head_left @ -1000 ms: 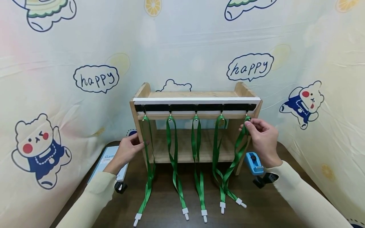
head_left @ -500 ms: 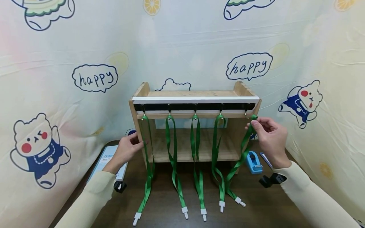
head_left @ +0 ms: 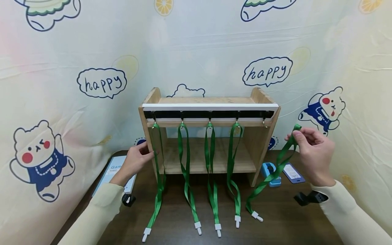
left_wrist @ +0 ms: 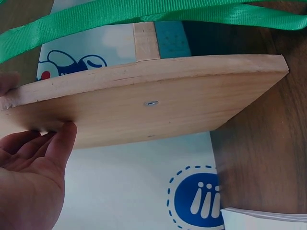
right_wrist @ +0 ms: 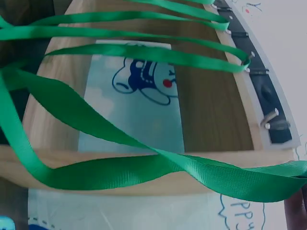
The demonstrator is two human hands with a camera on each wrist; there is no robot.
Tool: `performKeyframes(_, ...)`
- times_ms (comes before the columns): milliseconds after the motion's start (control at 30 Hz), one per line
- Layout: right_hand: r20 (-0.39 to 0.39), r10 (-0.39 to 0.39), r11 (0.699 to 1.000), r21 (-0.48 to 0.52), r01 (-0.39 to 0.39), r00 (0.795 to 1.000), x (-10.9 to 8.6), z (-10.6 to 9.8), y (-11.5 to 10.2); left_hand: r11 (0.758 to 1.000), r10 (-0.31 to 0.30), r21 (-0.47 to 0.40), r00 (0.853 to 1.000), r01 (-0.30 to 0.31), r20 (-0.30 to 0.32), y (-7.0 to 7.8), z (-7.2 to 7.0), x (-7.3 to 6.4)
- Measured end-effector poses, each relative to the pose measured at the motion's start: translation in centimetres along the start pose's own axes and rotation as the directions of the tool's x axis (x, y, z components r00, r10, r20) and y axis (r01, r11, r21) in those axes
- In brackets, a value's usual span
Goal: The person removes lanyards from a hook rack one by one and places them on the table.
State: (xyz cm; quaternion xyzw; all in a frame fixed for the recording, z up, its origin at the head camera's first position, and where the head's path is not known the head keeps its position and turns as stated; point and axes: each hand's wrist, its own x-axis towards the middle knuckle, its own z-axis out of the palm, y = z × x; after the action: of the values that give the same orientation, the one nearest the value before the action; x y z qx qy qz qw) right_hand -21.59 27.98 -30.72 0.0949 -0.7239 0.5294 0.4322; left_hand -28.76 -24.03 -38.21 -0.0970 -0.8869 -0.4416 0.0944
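Note:
My right hand [head_left: 318,149] pinches the top loop of a green lanyard [head_left: 283,160], out to the right of a small wooden shelf [head_left: 208,163]. That lanyard slants down to its white clip [head_left: 256,216], low over the dark table. The rightmost hook [right_wrist: 271,119] on the shelf's black strip is bare. Several other green lanyards [head_left: 211,149] hang from the remaining hooks, white clips at their lower ends. With my left hand [head_left: 136,160] I grip the shelf's left side panel [left_wrist: 110,110]; the fingers press its outer face and the thumb is partly hidden at the front edge.
A light-blue tape dispenser [head_left: 275,182] and a blue-edged card [head_left: 293,173] lie right of the shelf. On the left, a white booklet with blue print [head_left: 111,170] lies beneath my forearm. A patterned cloth [head_left: 196,51] surrounds the table at the back and sides.
My right hand has drawn the rightmost lanyard off its hook and carried it to the right. The card beside the tape dispenser has come into view. My left hand stays on the panel.

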Motion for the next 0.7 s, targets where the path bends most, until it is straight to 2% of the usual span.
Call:
performKeyframes(167, -0.026, 0.015, 0.998, -0.061, -0.016, 1.0, -0.3, -1.5, 1.0, 1.0, -0.001, -0.008, 1.0, 0.001, 0.004, 0.0, 0.0, -0.1)
performKeyframes(400, -0.059, 0.09, 0.992, -0.081, -0.095, 0.994, -1.1, -3.3, 3.0, 1.0, -0.004, -0.002, 1.0, 0.004, 0.002, 0.0, -0.1, -0.1)
performKeyframes(567, -0.054, 0.142, 0.984, -0.1, -0.147, 0.988, -2.4, -3.7, 4.5, 1.0, 0.01, -0.004, 1.0, -0.01, -0.002, -0.1, 0.0, 0.1)
performKeyframes(700, -0.047, 0.198, 0.978, -0.061, -0.201, 0.979, -3.6, -3.4, 5.5, 1.0, 0.016, 0.0, 1.0, -0.016, -0.002, -0.1, 0.0, 0.1)
